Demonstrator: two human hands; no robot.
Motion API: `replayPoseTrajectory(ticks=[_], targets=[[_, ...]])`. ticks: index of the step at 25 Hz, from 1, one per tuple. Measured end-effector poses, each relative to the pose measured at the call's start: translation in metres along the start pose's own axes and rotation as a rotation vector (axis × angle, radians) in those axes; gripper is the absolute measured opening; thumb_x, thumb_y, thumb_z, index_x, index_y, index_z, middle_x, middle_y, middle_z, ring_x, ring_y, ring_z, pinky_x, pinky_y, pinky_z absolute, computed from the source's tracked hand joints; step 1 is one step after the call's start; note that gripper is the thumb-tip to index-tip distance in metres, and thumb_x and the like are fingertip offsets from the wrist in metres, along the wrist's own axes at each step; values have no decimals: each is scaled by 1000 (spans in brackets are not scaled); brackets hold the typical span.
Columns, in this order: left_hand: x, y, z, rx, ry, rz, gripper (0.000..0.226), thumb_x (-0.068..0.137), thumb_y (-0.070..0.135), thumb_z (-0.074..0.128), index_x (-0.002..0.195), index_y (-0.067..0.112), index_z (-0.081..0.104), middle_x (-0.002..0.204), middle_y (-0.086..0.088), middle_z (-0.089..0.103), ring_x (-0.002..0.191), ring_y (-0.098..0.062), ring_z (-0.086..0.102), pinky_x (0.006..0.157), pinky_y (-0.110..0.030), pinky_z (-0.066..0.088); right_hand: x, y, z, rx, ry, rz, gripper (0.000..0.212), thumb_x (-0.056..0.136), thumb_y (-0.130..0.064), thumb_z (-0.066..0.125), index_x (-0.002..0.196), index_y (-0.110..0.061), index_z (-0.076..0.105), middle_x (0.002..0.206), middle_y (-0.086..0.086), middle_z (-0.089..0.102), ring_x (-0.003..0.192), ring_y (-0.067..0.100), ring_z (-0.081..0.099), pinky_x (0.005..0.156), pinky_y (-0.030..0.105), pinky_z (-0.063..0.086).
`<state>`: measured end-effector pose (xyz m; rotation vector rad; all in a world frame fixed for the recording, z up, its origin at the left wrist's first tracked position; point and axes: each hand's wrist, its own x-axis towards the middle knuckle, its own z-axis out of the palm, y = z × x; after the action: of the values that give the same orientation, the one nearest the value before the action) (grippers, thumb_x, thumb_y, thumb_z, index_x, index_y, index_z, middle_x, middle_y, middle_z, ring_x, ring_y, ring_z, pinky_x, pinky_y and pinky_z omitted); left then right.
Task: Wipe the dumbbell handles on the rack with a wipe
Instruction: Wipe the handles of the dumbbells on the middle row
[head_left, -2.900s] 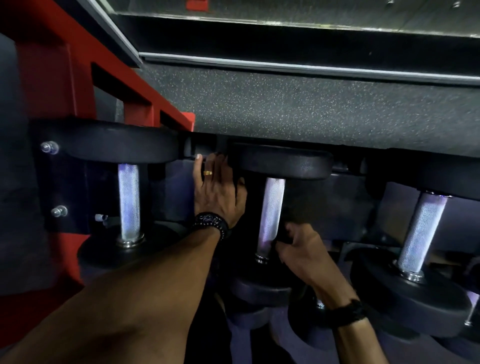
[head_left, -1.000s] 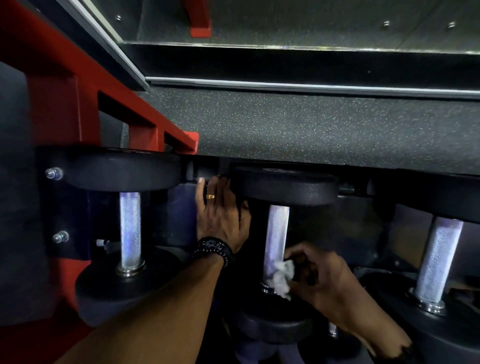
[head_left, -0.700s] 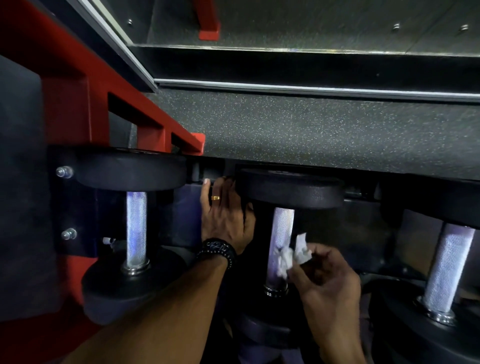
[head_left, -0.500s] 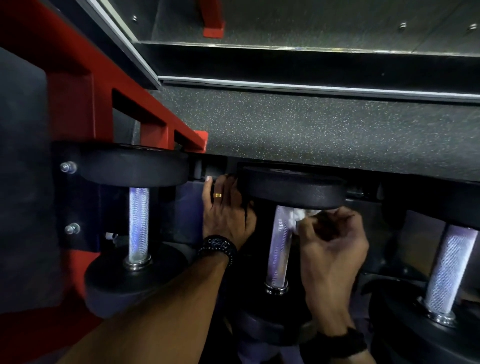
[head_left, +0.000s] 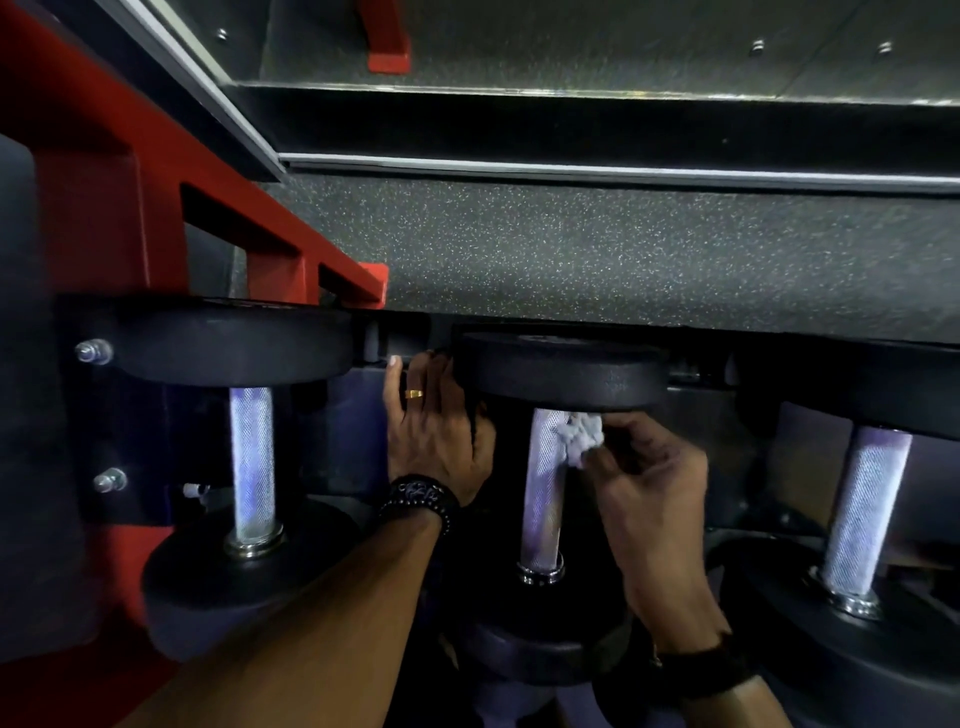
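Right grip (head_left: 644, 467) pinching white wipe (head_left: 582, 434) against middle handle (head_left: 543, 483); left grip (head_left: 434, 431) flat on red rack (head_left: 104, 218), speckled floor (head_left: 623, 254) beyond.

floor (head_left: 623, 249): dark speckled rubber, behind the weights | mirror (head_left: 571, 47): along the wall, metal-edged base | bolts (head_left: 93, 352): two, left side

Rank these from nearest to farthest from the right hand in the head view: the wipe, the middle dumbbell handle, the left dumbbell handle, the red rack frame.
1. wipe, pinched in the right hand.
2. middle dumbbell handle, just left of it.
3. left dumbbell handle, beyond the left hand.
4. red rack frame, far left.
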<state>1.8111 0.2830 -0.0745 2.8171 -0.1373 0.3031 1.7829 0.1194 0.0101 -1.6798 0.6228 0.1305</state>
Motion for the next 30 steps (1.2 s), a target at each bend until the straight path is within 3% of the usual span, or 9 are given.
replayPoseTrajectory(ticks=[3,6,12,14,17,20,23,27,30], targets=[[0,0,1,14,-9,1,51,80,23,46,121,-7,43,116,-28,60,119,-36,44,116,-54,16,-6,12,-1,-210,-83,-56,33,85,5,62,64,-21,62,58,-13,60,59,0,50,55,26,44],[0,0,0,23,-2,-3,48,83,24,47,121,-6,44,115,-27,60,117,-37,45,117,-52,14,-27,33,-8,-392,-234,-1,24,80,3,56,61,-11,52,50,-5,46,56,-4,37,51,29,38],[0,0,-2,34,-17,10,52,78,22,46,119,-9,45,114,-28,58,117,-38,43,115,-55,17,9,10,6,-1,-34,20,23,86,8,58,80,-14,62,72,8,66,67,10,55,62,35,48],[-1,0,-1,43,-30,9,52,79,23,47,119,-10,46,115,-28,59,118,-38,45,115,-55,17,5,17,3,-59,-92,23,30,80,14,55,74,-15,60,68,2,65,65,6,55,62,29,47],[1,1,0,53,-18,-6,49,82,23,47,118,-10,49,114,-28,60,117,-40,49,115,-54,18,-16,34,-8,-224,-344,106,33,73,10,53,75,-19,69,66,-3,70,62,1,59,60,27,49],[0,0,0,43,-14,15,53,79,24,46,122,-6,42,114,-27,60,117,-38,46,114,-54,19,-4,18,-6,80,-366,256,28,90,7,55,80,-12,73,72,1,72,66,7,62,61,20,49],[0,-1,0,41,-21,9,58,75,23,46,126,-4,38,116,-26,59,118,-37,44,115,-54,18,19,-1,2,316,-238,334,29,97,-7,55,68,-11,56,53,-8,52,48,1,46,45,13,37],[3,-2,3,28,52,29,54,77,24,50,123,-4,41,110,-27,64,114,-35,44,115,-51,17,5,16,-2,247,-439,393,21,96,-8,54,91,7,66,87,16,69,82,21,63,81,31,48],[3,-6,10,44,76,27,49,80,22,50,120,-8,47,108,-29,64,113,-36,45,115,-50,17,2,15,-14,430,-563,568,37,69,-11,60,99,9,67,95,26,66,89,31,63,81,37,49]])
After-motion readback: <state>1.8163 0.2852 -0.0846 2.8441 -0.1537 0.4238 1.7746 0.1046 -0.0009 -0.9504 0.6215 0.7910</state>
